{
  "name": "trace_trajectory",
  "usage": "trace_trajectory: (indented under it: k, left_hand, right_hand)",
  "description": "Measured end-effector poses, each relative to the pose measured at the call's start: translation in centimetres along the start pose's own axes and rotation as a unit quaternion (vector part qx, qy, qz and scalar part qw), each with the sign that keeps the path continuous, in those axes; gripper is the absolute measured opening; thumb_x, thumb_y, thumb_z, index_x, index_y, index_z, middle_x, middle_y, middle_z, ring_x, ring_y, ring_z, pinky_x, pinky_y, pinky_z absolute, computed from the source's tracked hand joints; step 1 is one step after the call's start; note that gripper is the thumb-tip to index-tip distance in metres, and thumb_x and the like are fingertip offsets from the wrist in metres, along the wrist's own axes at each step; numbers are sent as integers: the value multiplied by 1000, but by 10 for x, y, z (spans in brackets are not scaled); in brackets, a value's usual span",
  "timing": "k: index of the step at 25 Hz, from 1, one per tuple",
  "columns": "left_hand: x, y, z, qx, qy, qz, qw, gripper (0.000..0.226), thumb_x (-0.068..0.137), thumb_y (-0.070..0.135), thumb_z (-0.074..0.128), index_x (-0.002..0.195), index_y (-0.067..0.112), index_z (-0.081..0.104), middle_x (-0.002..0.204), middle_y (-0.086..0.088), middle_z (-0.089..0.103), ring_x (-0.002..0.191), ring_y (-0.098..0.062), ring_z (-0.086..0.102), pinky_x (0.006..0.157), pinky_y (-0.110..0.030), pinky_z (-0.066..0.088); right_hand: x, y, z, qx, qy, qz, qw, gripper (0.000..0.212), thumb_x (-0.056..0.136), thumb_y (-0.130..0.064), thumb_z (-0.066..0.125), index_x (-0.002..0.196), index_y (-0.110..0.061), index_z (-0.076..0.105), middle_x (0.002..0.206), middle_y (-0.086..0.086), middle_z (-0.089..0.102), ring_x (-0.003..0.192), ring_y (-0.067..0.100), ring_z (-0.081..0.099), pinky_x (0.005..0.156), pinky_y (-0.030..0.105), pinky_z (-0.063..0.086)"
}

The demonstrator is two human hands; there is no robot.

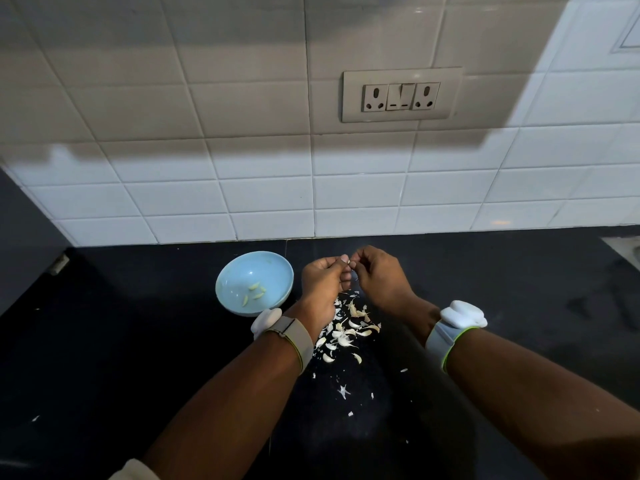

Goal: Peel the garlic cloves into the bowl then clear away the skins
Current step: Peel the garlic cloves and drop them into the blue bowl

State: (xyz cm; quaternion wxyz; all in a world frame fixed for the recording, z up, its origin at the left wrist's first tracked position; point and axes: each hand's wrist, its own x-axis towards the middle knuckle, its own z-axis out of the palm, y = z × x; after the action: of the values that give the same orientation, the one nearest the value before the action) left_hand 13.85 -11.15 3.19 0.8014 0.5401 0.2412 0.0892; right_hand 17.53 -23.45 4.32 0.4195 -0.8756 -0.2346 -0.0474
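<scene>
Hands meet above the skins (346, 327): left hand (322, 282) and right hand (377, 275) both pinch one garlic clove (345, 260), right beside the blue bowl (242, 271) holding peeled cloves (254, 292).

Peeled cloves (254, 292) in blue bowl (239, 268)

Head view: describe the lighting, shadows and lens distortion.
Head view: a broad shadow covers the upper tiled wall and socket, with a bright band lower down; tile lines bow from the wide-angle lens; the black counter is dim, so the skins stand out; the hands and blue bowl are evenly lit and sharp.
</scene>
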Motion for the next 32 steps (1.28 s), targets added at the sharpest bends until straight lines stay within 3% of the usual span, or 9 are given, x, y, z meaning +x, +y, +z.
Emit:
trace_trajectory:
  k: [3,6,10,13,15,17,20,28,32]
  left_hand:
    - [0,2,2,-15,12,-9,1000,7,99,9,65,92,6,66,75,-4,65,61,-9,57,58,-22,55]
    - [3,4,-3,-17,31,-7,999,8,100,10,64,93,6,66,78,-5,64,62,-9,57,62,-25,58]
    - [3,4,-10,-20,24,-3,1000,7,99,10,64,95,7,68,84,-8,67,69,-12,61,67,-27,60]
    - [1,3,-10,-11,9,7,1000,6,99,9,64,96,8,69,87,-8,68,71,-12,61,68,-27,60]
    - [-1,3,-9,-7,3,15,1000,6,100,7,63,97,7,69,86,-7,68,70,-12,61,67,-26,59]
    - [-2,4,-9,-1,-1,21,1000,7,100,7,62,101,5,69,85,-7,70,69,-11,61,66,-25,59]
    - [-2,3,-10,8,-9,29,1000,10,100,7,62,106,4,70,86,-7,74,69,-9,64,66,-24,60]
    - [-5,3,-8,31,-9,56,998,8,99,5,62,99,6,70,79,-2,72,64,-6,61,64,-23,57]
    - [-7,1,-6,52,-15,87,995,7,98,5,64,99,5,70,78,-2,72,67,-11,65,62,-23,58]
  right_hand:
    - [-4,0,3,46,10,19,999,13,99,-7,58,93,-17,62,79,-9,63,71,4,60,64,13,43]
    - [-4,4,5,111,49,87,989,14,102,-9,53,95,-19,60,84,-2,68,78,22,70,73,38,57]
    - [-1,10,-3,150,64,180,970,14,96,-15,67,86,-24,68,75,1,74,69,23,75,71,49,63]
    - [-4,7,-3,197,94,182,959,23,88,-14,79,91,-23,57,74,3,68,66,26,73,64,48,62]
    - [-5,4,0,227,62,165,958,18,92,-14,73,100,-27,64,82,3,70,76,29,73,71,49,61]
    - [-4,1,2,230,13,156,961,14,94,-18,69,104,-27,74,88,0,76,81,22,73,69,39,59]
    - [-5,-2,5,218,-1,150,964,11,95,-17,70,95,-22,80,80,-7,76,71,6,66,62,25,49]
    - [-8,-10,3,295,0,152,943,8,94,-14,72,97,-11,78,82,6,76,66,7,64,57,20,49]
    - [-8,-14,5,385,30,196,902,10,95,0,67,102,2,74,73,8,72,59,8,62,54,20,52]
